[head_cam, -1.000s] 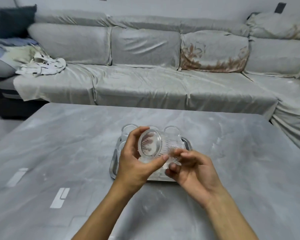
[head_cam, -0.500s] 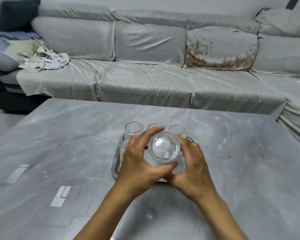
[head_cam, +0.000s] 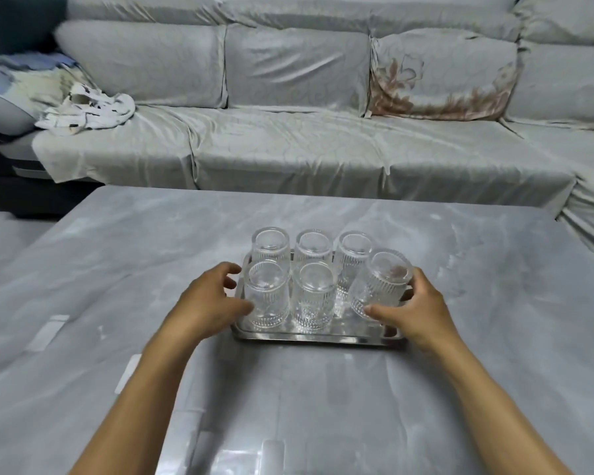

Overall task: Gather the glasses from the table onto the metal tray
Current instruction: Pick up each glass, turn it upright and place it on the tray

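A metal tray (head_cam: 318,337) lies in the middle of the grey marble table (head_cam: 460,303). Several clear ribbed glasses stand upside down on it in two rows, among them the front left glass (head_cam: 266,294) and the front middle glass (head_cam: 313,296). My right hand (head_cam: 414,308) grips one more upside-down glass (head_cam: 379,286), tilted, at the tray's front right corner. My left hand (head_cam: 210,299) is beside the tray's left edge, fingers spread, thumb touching the front left glass.
A long grey covered sofa (head_cam: 288,138) runs behind the table and turns along the right side. A crumpled white cloth (head_cam: 86,109) lies on its left seat. A flowered cushion (head_cam: 439,77) leans on the backrest.
Both hands held the glass above the tray and turned it bottom-up. Now my right hand alone holds it low at the tray's front right, and my left hand has moved to the tray's left side.
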Tool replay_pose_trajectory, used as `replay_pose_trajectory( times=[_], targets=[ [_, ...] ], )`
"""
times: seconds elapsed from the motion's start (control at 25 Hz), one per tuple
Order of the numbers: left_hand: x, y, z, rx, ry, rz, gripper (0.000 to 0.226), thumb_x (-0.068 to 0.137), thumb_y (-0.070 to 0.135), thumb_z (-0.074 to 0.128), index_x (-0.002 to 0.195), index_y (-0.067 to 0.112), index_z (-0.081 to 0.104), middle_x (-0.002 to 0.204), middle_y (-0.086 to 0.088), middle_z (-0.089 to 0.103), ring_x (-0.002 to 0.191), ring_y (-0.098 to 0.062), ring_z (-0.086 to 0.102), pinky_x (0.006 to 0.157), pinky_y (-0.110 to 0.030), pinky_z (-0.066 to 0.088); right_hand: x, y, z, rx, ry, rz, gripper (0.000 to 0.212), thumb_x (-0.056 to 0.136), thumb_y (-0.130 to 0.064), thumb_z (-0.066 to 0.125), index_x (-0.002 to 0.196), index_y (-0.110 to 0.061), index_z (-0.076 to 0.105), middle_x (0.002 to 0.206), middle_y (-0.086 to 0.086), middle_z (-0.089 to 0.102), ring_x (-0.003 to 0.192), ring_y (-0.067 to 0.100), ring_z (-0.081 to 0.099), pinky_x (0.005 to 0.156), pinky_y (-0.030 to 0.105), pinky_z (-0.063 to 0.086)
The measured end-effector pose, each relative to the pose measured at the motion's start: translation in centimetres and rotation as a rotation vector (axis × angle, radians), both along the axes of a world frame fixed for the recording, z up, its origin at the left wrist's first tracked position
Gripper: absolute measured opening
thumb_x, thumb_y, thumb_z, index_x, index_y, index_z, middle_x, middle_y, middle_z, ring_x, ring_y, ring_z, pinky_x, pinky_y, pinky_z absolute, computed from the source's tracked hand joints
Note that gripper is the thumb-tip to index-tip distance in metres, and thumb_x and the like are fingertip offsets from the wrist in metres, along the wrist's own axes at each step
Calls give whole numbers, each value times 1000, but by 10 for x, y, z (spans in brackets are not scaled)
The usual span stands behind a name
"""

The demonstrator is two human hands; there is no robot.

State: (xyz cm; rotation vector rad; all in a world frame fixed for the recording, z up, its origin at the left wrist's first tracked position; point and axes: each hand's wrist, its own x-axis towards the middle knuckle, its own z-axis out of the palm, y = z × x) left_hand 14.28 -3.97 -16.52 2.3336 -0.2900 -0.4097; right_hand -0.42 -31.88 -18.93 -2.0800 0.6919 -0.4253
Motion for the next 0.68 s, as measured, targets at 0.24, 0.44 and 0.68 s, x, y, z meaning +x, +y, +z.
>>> replay_pose_trajectory(
  times=[0.24, 0.44, 0.68],
  targets=[
    [6, -9, -17, 102, 2, -64, 51, 67, 29, 78, 114, 33, 58, 95, 13, 66, 82, -16, 69, 73, -32, 54, 8, 2, -19, -104, 108, 5, 73, 42, -45, 83, 106, -33, 51, 95, -11, 68, 81, 7, 63, 68, 28, 50],
    [3, -11, -20, 106, -18, -51, 44, 65, 25, 78, 104, 35, 58, 85, 19, 64, 80, -16, 68, 76, -37, 57, 11, 8, -24, -155, 124, -11, 74, 45, -49, 85, 107, -29, 49, 95, -6, 69, 83, 18, 65, 77, 37, 53],
    [5, -11, -24, 89, -16, -30, 39, 62, 29, 82, 97, 29, 65, 83, 17, 67, 78, -8, 66, 65, -28, 48, 11, 19, -26, -285, 157, 6, 79, 48, -64, 76, 111, -29, 43, 102, -8, 67, 94, 23, 64, 90, 45, 43]
  ],
)
